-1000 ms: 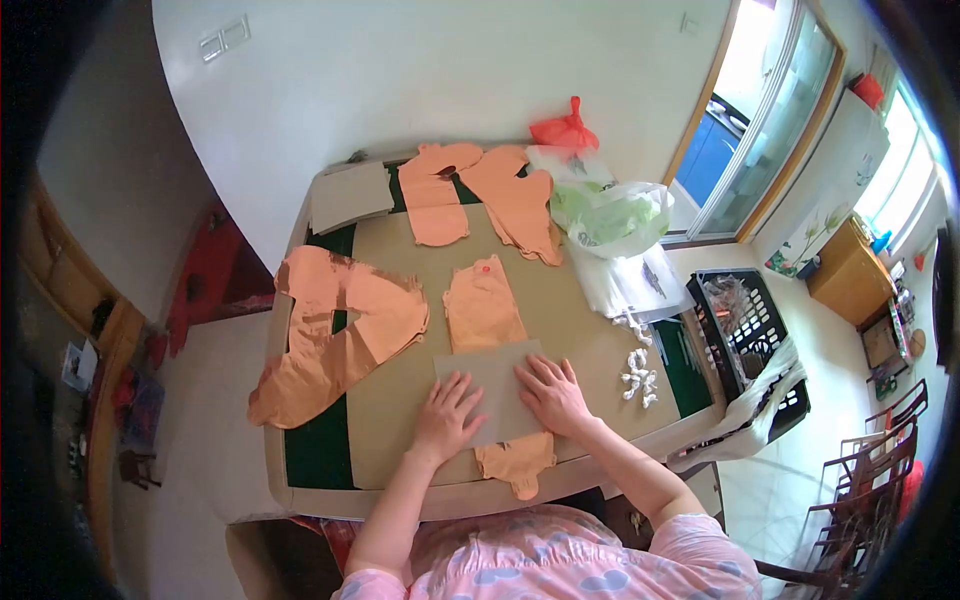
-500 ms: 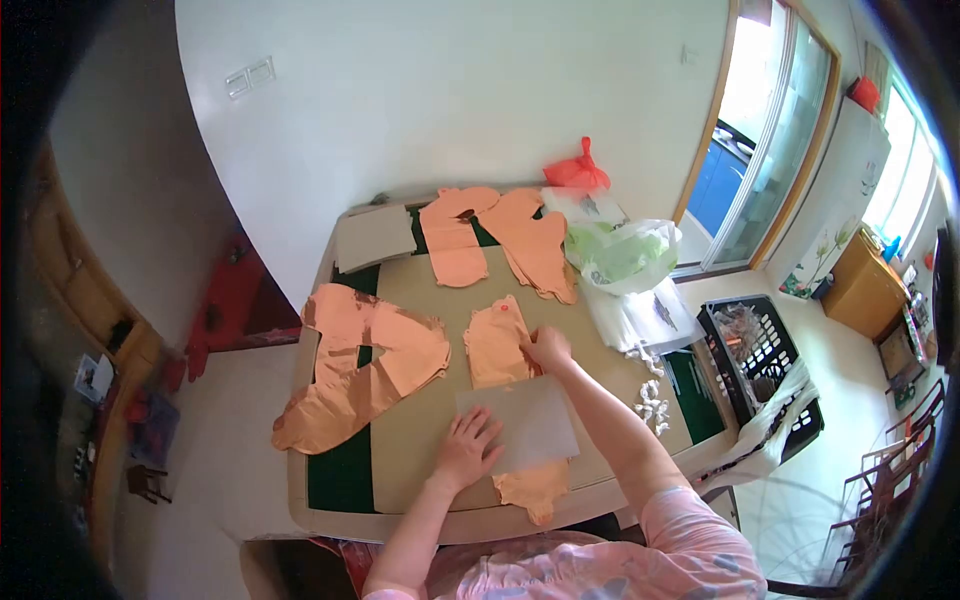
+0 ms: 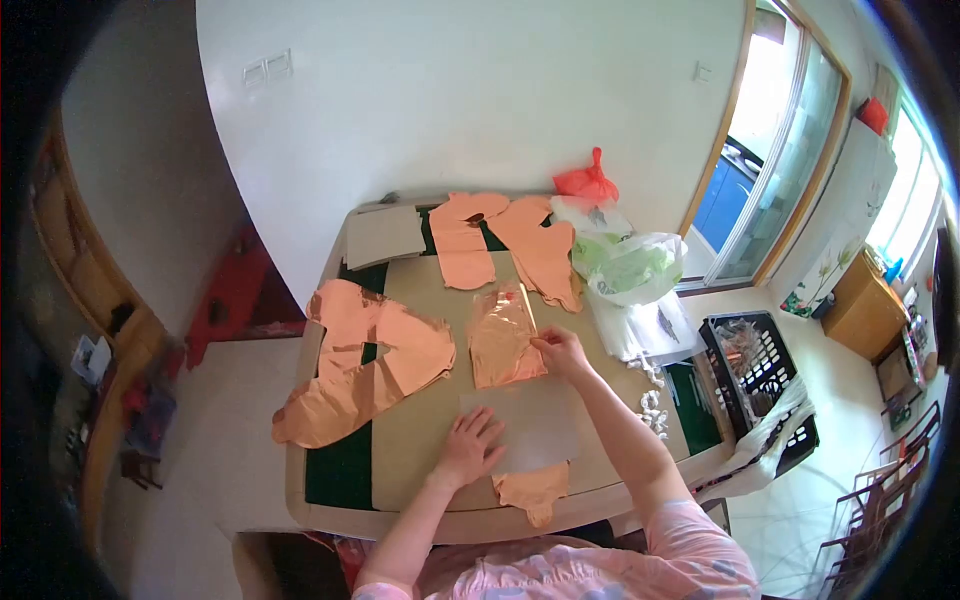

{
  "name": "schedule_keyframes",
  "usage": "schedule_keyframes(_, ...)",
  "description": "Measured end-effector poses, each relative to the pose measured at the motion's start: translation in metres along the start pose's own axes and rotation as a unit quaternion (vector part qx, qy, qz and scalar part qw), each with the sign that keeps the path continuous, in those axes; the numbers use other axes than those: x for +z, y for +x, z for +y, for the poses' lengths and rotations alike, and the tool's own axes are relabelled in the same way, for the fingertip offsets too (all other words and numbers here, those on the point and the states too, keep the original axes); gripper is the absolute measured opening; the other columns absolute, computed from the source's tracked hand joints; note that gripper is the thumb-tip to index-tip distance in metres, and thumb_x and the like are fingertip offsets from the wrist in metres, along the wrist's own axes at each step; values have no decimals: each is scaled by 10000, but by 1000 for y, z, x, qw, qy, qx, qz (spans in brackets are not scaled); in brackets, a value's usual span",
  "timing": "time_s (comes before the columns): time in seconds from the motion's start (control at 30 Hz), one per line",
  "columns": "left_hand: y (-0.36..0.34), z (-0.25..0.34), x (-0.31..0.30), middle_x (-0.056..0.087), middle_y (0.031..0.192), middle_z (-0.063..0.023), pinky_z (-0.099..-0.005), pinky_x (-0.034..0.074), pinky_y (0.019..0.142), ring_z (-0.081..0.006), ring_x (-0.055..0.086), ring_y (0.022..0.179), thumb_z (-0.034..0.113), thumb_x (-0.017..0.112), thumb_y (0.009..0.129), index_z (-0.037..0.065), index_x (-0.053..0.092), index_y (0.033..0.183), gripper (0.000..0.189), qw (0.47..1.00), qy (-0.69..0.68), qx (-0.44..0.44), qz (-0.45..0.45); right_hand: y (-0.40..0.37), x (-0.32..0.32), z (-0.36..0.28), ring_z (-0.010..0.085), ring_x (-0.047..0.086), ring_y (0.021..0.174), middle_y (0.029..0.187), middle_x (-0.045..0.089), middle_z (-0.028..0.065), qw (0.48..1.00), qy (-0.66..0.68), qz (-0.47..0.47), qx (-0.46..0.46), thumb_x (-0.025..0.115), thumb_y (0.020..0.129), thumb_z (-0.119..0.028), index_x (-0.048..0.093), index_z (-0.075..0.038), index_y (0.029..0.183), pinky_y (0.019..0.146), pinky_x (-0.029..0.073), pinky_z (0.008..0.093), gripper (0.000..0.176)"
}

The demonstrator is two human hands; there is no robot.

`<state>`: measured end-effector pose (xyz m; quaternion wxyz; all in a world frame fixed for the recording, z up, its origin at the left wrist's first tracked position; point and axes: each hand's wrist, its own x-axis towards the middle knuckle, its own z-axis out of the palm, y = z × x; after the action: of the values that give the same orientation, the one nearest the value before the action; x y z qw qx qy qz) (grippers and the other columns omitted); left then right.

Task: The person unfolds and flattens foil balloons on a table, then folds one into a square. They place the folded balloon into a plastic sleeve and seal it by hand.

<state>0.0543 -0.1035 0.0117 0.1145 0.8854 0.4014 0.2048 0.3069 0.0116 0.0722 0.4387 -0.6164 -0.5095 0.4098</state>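
Note:
A flat, uninflated rose-gold foil balloon lies in front of me at mid-table. A grey card covers its middle, and the balloon's lower end sticks out below the card. My left hand rests flat on the card's left side with its fingers spread. At the balloon's right edge, my right hand pinches the foil between thumb and fingers. The upper part of the foil is creased and shiny, partly lifted along its right side.
More flat foil balloons lie at the left and back. Grey cards are stacked at the back left. Right of my arm are a green-white plastic bag, clear packets and knotted white pieces. A black basket stands beyond.
My right hand has pinched the balloon's right edge, and the upper foil now looks lifted and wrinkled. My left hand stays on the card. The view has shifted slightly.

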Motion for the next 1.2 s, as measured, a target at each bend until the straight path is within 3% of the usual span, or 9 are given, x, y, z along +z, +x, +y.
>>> schedule_keyframes(0.07, -1, -3, 6, 428, 1420, -144, -521, 265, 1106, -322, 344, 1357, 376, 565, 890, 138, 532, 1312, 485, 1000, -1, -4, 1, -32, -15, -10, 249, 584, 725, 761, 609, 72, 995, 83, -40, -49, 597, 804, 3, 659, -44, 853, 712, 479, 301, 92)
schedule_keyframes(0.17, 0, -7, 8, 443, 1398, -159, -525, 269, 1102, -327, 375, 1332, 384, 571, 878, 137, 531, 1308, 497, 1000, -20, 8, 12, -54, -48, 21, 263, 611, 859, 892, 646, 102, 941, -140, -137, -275, 569, 791, 41, 663, -30, 874, 791, 485, 308, 144)
schedule_keyframes(0.27, 1, 0, -1, 458, 1373, -172, -522, 273, 1103, -329, 394, 1314, 374, 596, 849, 103, 529, 1298, 529, 1000, 0, -2, 8, -62, -51, 41, 277, 602, 1001, 1046, 650, 131, 947, -146, -120, -261, 546, 792, 66, 677, -18, 895, 866, 480, 324, 187)
schedule_keyframes(0.3, 2, 0, 0, 461, 1367, -174, -520, 274, 1103, -330, 395, 1313, 366, 604, 840, 90, 530, 1292, 535, 1000, 2, -6, 9, -66, -43, 33, 320, 563, 1124, 1212, 605, 149, 958, -139, -114, -225, 547, 831, 30, 687, -59, 1007, 955, 453, 368, 242)
schedule_keyframes(0.4, 2, -3, 4, 470, 1350, -178, -515, 280, 1102, -332, 396, 1309, 339, 627, 813, 54, 526, 1280, 556, 1000, 1, -12, 14, -59, -12, 31, 315, 507, 1221, 1299, 559, 143, 940, -220, -69, -252, 569, 875, -48, 635, -34, 1136, 1017, 411, 382, 270)
schedule_keyframes(0.5, 2, -2, 3, 478, 1337, -179, -512, 286, 1100, -332, 400, 1305, 311, 648, 793, 41, 516, 1282, 575, 1000, -15, -14, 22, -57, 9, 45, 329, 425, 1301, 1368, 500, 149, 894, -318, -94, -300, 549, 913, -141, 586, -58, 1231, 1079, 347, 428, 331)
schedule_keyframes(0.63, 3, 0, 0, 479, 1336, -177, -509, 286, 1101, -328, 394, 1310, 297, 663, 784, 47, 503, 1293, 589, 1000, -16, -20, 14, -91, 15, 38, 322, 384, 1337, 1419, 448, 132, 855, -410, -91, -304, 529, 939, -220, 494, -97, 1344, 1109, 294, 482, 425)
schedule_keyframes(0.87, 4, -3, -5, 472, 1349, -167, -503, 267, 1111, -318, 371, 1332, 288, 666, 791, 54, 494, 1306, 591, 1000, -6, -9, -13, -107, 16, 46, 315, 380, 1341, 1425, 441, 121, 863, -402, -72, -298, 499, 955, -244, 475, -110, 1360, 1109, 286, 491, 428)
schedule_keyframes(1.2, 34, -22, -23, 469, 1381, -180, -459, 321, 1087, -327, 422, 1296, 180, 509, 925, -2, 486, 1297, 416, 989, -12, -143, 35, -109, 16, 43, 305, 367, 1351, 1428, 436, 120, 867, -397, -74, -293, 487, 959, -244, 477, -113, 1355, 1113, 284, 487, 417)
